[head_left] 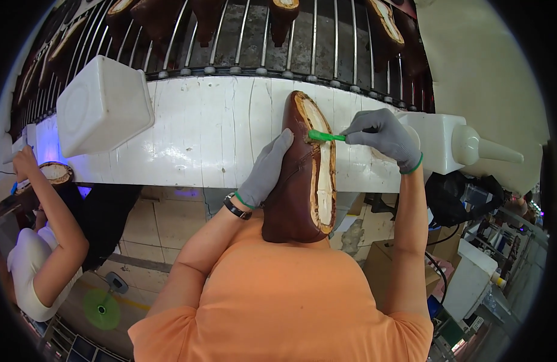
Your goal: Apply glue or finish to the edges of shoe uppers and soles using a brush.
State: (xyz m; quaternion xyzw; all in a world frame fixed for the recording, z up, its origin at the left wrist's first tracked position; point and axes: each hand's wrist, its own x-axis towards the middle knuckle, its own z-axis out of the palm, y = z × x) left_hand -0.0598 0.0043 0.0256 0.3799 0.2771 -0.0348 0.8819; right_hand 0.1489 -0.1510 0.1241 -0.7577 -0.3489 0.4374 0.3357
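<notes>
A brown leather shoe (293, 193) is held at the bench (200, 133), its far end over the white top and its near end close to the orange shirt (290, 289); its pale, unsoled underside faces up and to the right. The gloved left hand (266, 168) has its grip closed on the shoe's left flank, while the right hand (387, 136) has its grip closed around the handle of a green brush (328, 136) — the bristles touch the leather beside the rim of the underside. A white tub (103, 108) stands on the bench to the left, and a white container (440, 142) sits at the right end, just beyond the right hand. Behind the bench, more brown shoes (283, 21) lie on metal rollers (315, 45) — well apart from both hands.
</notes>
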